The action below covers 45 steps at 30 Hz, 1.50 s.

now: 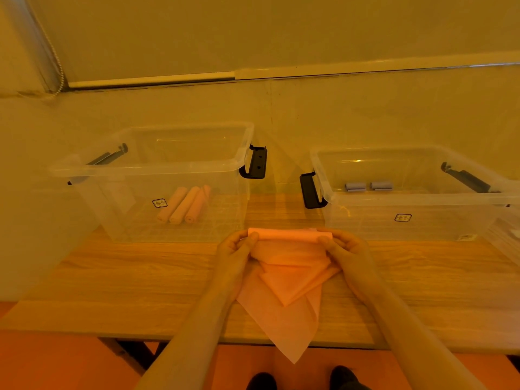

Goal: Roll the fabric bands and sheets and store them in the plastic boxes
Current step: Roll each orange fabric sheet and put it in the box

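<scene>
Both hands (236, 249) (344, 249) curled, pinching sheet (289, 266) roll

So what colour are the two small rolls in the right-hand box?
Grey-blue rolls, though the head view's strong orange light tints everything.

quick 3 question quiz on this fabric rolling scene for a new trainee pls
1. How many pink rolls lie in the left box?
2. True or false: the right box holds grey rolls.
3. What do the left hand and right hand grip? A) a box lid B) the rolled end of the pink sheet C) a grey roll

Key: 1. three; 2. true; 3. B
</scene>
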Tool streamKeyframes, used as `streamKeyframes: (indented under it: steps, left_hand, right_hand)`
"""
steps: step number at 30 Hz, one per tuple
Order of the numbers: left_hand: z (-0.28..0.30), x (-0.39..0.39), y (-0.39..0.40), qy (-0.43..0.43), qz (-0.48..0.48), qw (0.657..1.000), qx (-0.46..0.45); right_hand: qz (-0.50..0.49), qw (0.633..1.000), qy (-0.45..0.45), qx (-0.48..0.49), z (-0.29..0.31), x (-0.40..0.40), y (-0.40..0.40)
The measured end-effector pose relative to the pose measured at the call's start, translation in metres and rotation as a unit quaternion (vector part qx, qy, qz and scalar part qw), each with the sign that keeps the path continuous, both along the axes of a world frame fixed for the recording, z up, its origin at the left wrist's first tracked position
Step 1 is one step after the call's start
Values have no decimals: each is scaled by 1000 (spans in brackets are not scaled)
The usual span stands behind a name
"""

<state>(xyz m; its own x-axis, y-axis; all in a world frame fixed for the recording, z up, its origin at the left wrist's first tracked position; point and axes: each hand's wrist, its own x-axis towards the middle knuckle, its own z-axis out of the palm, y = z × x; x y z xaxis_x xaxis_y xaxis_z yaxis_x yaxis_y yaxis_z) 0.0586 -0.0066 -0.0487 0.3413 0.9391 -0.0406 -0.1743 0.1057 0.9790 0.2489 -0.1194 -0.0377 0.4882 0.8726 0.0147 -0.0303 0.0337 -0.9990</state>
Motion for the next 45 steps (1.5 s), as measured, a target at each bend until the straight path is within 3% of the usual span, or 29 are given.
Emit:
streamKeyframes:
  steps: [12,21,37,45]
  left_hand:
    - [34,2,-1,52,-32,998,18]
    - [78,-4,-13,139,-26,981,131]
    - [147,11,-31,83,-51,987,128]
    - [162,8,-31,72,-69,976,195]
  right_hand:
    - [-19,999,38,-22,17,-2,3]
    - [-27,998,51,-24,61,-6,-7]
    - [-32,995,62,67,131,-2,-34]
    - [-13,994,94,60,149,-2,-36]
